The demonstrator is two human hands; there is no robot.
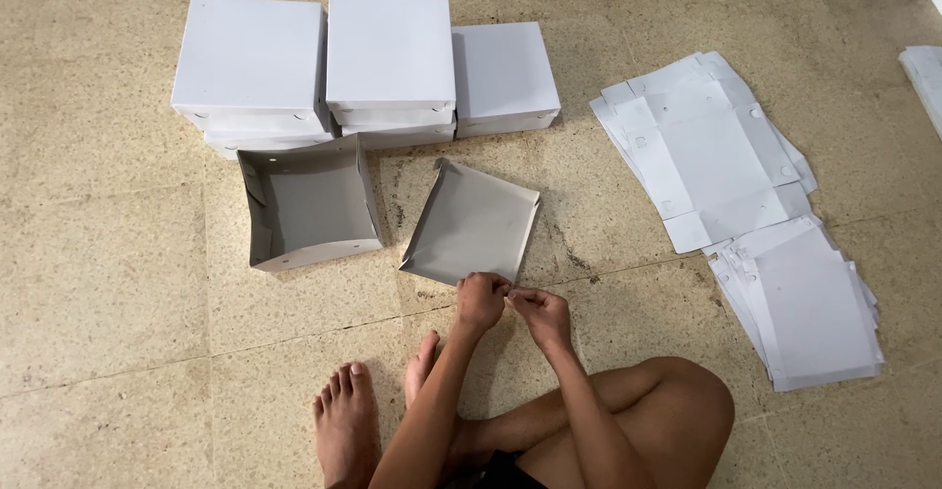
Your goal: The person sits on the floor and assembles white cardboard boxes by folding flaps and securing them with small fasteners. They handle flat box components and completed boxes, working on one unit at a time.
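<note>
Bare feet and crossed legs sit on floor; left hand and right hand pinch shut on near corner of grey box lid, beside open box tray. Risk: thin card flap may crease or spring loose if pinch slips.

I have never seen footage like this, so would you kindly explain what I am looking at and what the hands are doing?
There is no machine here: one camera worn on a person's head looks down at their own bare hands as they sit on a speckled floor. The left hand and right hand meet at the near corner of a grey cardboard tray, pinching its edge. Left of it lies an open folded box. Behind stand closed white boxes in short stacks. To the right lie two piles of flat, unfolded white cardboard sheets.
</note>
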